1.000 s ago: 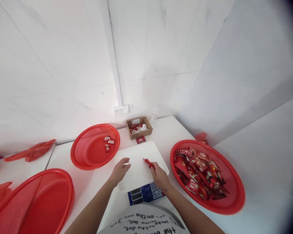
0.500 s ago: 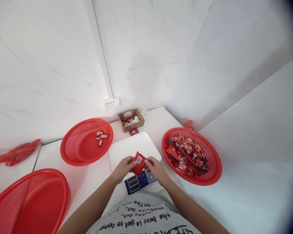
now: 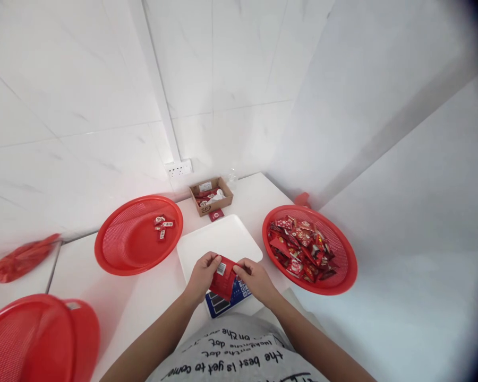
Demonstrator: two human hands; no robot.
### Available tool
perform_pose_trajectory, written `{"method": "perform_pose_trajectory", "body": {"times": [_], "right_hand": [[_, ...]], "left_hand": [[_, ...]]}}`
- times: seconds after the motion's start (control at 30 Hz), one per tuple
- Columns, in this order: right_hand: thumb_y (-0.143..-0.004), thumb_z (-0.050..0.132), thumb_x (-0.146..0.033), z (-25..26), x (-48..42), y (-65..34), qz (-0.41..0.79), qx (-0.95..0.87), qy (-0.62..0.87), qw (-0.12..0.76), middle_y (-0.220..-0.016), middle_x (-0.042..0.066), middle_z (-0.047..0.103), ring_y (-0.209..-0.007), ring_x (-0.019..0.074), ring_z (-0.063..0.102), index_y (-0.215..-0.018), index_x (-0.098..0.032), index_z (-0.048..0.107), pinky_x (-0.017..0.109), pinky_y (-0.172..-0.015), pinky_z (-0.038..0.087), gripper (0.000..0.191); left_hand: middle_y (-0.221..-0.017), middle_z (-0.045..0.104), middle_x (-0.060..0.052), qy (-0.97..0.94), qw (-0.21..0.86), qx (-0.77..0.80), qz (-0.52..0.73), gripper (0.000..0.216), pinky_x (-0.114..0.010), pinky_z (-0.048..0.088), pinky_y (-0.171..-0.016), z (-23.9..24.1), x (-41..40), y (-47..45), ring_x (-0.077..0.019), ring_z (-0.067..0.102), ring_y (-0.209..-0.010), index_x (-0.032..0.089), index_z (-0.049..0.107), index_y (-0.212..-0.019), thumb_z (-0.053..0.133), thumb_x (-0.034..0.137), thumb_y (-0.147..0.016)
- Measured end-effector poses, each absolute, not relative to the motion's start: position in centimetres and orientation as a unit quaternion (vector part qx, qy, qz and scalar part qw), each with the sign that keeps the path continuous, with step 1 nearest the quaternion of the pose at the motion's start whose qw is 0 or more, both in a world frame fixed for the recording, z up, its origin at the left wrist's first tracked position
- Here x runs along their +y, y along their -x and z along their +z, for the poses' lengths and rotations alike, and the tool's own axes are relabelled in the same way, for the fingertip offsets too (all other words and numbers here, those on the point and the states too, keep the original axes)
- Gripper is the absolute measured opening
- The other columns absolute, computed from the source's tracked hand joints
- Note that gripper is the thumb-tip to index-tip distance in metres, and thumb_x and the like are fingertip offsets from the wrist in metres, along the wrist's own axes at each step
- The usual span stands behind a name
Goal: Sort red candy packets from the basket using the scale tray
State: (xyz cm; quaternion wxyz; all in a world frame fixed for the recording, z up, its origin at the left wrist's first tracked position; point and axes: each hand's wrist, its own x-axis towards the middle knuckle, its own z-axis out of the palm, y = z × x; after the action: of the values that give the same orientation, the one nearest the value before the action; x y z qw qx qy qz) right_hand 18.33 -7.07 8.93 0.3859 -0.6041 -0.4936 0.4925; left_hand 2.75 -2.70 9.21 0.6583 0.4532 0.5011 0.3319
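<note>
A red packet [image 3: 223, 282] with a white barcode label hangs between my two hands, above the keypad of a white weighing scale [image 3: 211, 239]. My left hand [image 3: 202, 274] pinches its upper left corner, thumb on top. At the upper right corner, my right hand [image 3: 254, 276] grips the edge between thumb and fingers. To the right, a red mesh basket [image 3: 348, 260] holds a heap of small red packets [image 3: 302, 245]. Another red basket [image 3: 117, 239] at the left contains several little red and white packets [image 3: 163, 227].
Behind the scale stands a small cardboard box [image 3: 217, 205] with packets inside; a red packet [image 3: 216, 215] lies before it. Stacked red baskets [image 3: 85, 339] are at the lower left. A red plastic bag [image 3: 27, 260] lies by the wall. A wall socket [image 3: 179, 168] is above the table.
The packet has turned and now hangs lower, stretched flat between both hands. At the lower left, the upper basket has shifted left, showing another beneath it. The view has moved slightly.
</note>
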Motion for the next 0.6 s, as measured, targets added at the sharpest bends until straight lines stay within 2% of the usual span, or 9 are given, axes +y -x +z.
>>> {"method": "perform_pose_trajectory", "body": {"times": [0.13, 0.23, 0.3, 0.33, 0.43, 0.53, 0.6], "right_hand": [[-0.073, 0.057, -0.042, 9.5, -7.3, -17.8, 0.533, -0.490, 0.570, 0.388, -0.067, -0.002, 0.059, -0.061, 0.0118, 0.052, -0.081, -0.019, 0.060, 0.024, -0.059, 0.042, 0.025], [-0.076, 0.053, -0.043, 9.2, -7.4, -17.5, 0.535, -0.484, 0.579, 0.379, -0.063, -0.001, 0.060, -0.056, 0.0124, 0.052, -0.080, -0.019, 0.064, 0.026, -0.057, 0.044, 0.027], [-0.078, 0.049, -0.042, 8.7, -7.4, -17.4, 0.507, -0.474, 0.605, 0.389, -0.066, 0.001, 0.063, -0.055, 0.0132, 0.054, -0.087, -0.020, 0.066, 0.026, -0.054, 0.045, 0.029], [-0.079, 0.047, -0.041, 8.5, -7.5, -17.4, 0.483, -0.476, 0.612, 0.406, -0.074, 0.003, 0.065, -0.059, 0.0142, 0.056, -0.092, -0.021, 0.066, 0.027, -0.054, 0.046, 0.030], [-0.083, 0.043, -0.034, 8.3, -7.7, -17.5, 0.388, -0.538, 0.593, 0.457, -0.110, 0.006, 0.062, -0.092, 0.0181, 0.060, -0.106, -0.024, 0.064, 0.031, -0.073, 0.051, 0.032], [-0.085, 0.039, -0.025, 8.3, -8.2, -17.2, 0.325, -0.641, 0.546, 0.431, -0.123, 0.005, 0.055, -0.112, 0.0178, 0.051, -0.108, -0.027, 0.063, 0.036, -0.095, 0.043, 0.034], [-0.085, 0.036, -0.021, 8.3, -8.6, -16.7, 0.318, -0.691, 0.515, 0.394, -0.125, 0.005, 0.055, -0.114, 0.0171, 0.051, -0.106, -0.027, 0.065, 0.036, -0.098, 0.040, 0.036]], "left_hand": [[-0.057, 0.051, 0.005, -0.463, 0.639, 0.511, 0.340, 0.032, -0.021, 0.036, -0.051, 9.5, -3.0, -2.9, -0.0093, 0.045, -0.051, 0.018, 0.052, -0.070, 0.058, 0.050, -0.072], [-0.061, 0.056, 0.003, -0.467, 0.643, 0.511, 0.326, 0.035, -0.023, 0.040, -0.055, 9.5, -3.2, -2.8, -0.0114, 0.050, -0.056, 0.018, 0.054, -0.074, 0.056, 0.054, -0.072], [-0.074, 0.062, -0.001, -0.467, 0.635, 0.517, 0.334, 0.038, -0.025, 0.044, -0.065, 9.3, -3.4, -2.4, -0.0148, 0.056, -0.070, 0.018, 0.055, -0.081, 0.052, 0.056, -0.075], [-0.084, 0.063, -0.003, -0.459, 0.631, 0.525, 0.340, 0.040, -0.026, 0.044, -0.071, 9.1, -3.5, -2.1, -0.0166, 0.057, -0.080, 0.019, 0.056, -0.086, 0.050, 0.057, -0.076], [-0.106, 0.060, -0.008, -0.373, 0.675, 0.553, 0.316, 0.049, -0.030, 0.045, -0.081, 8.7, -3.6, -1.1, -0.0194, 0.054, -0.101, 0.019, 0.054, -0.098, 0.041, 0.062, -0.078], [-0.103, 0.062, -0.009, -0.285, 0.789, 0.494, 0.227, 0.057, -0.032, 0.048, -0.075, 8.8, -4.0, -0.2, -0.0198, 0.059, -0.093, 0.019, 0.055, -0.102, 0.034, 0.067, -0.079], [-0.094, 0.065, -0.007, -0.275, 0.817, 0.455, 0.222, 0.050, -0.029, 0.048, -0.071, 9.1, -4.3, 0.2, -0.0175, 0.061, -0.083, 0.019, 0.057, -0.101, 0.044, 0.062, -0.078]]}}
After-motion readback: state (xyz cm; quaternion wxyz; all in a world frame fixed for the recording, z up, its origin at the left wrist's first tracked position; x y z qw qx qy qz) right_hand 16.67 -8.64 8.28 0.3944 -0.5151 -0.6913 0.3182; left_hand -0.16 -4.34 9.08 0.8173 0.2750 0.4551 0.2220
